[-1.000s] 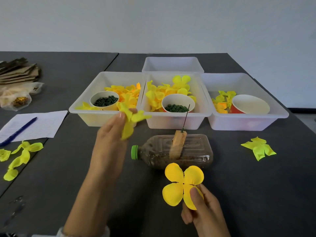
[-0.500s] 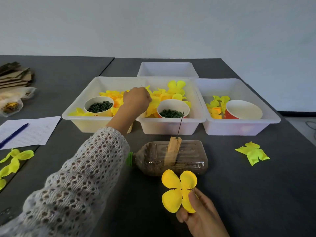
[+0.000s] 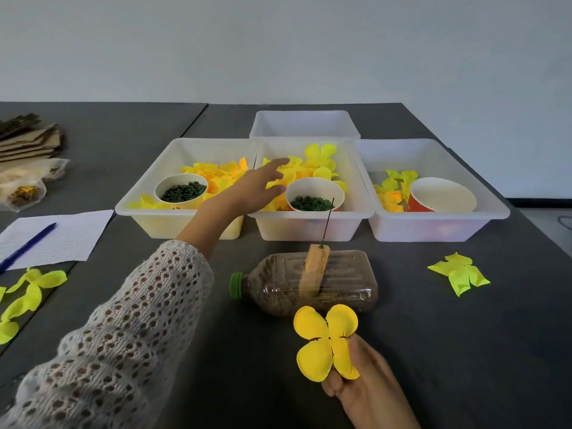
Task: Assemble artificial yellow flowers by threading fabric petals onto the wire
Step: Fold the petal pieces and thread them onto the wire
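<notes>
My left hand (image 3: 257, 188) reaches with straight, spread fingers over the middle tray (image 3: 365, 212), holding nothing; the step in hand appears to be fetching 1 more petal (image 3: 294, 173). My right hand (image 3: 368, 388) pinches a 4-lobed yellow petal piece (image 3: 325, 342) near the table's (image 3: 464, 351) front. The wire (image 3: 327, 221) stands upright in a wooden block (image 3: 314, 270) on the bottle (image 3: 309, 283), between tray and petal piece. Next move likely needs centring the petal hole over the wire tip; room above is open.

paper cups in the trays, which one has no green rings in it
The orange-sided cup in the right tray; the two white cups hold green rings.
</notes>
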Demonstrator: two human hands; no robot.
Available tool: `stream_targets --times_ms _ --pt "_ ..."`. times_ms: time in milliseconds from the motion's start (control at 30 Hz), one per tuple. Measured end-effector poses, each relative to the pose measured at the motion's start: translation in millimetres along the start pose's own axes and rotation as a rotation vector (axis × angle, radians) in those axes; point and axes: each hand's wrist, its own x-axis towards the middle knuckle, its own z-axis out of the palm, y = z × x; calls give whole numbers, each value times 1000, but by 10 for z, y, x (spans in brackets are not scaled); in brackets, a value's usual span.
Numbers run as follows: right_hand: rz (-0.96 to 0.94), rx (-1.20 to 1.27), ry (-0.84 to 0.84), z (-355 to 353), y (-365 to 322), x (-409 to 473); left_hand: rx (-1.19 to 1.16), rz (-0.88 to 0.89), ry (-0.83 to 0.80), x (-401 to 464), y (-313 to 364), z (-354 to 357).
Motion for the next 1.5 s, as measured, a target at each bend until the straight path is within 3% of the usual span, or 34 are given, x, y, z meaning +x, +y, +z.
stream_targets --times_ms 67,200,267,367,500,667,800,1100,1333,1500 --pt "-13 -23 -12 5 14 -8 -168 5 95 -94 42 -20" --pt "-15 -37 -44 -5 34 -20 -287 21 364 -364 142 -86" --pt "-3 -48 -77 -21 35 -26 -347 38 407 -570 226 -81" --pt "-1 -128 -145 -3 32 -58 -399 91 329 -982 412 -12" --pt "-42 -161 -48 -17 60 -54 -402 206 75 -1577 684 142" --pt "-117 -165 -26 65 90 -84 -218 275 -121 -2052 815 471" --pt "-173 -154 -3 135 93 -100 -79 173 -96 -2164 817 758" --pt "-311 -459 -24 156 -64 -110 -443 57 96 -2157 954 947" --pt "-372 -492 -27 162 -53 -140 -568 -46 250 -2130 871 1009" --pt "-417 -552 -36 162 -3 -176 -825 -206 428 -2034 747 974"
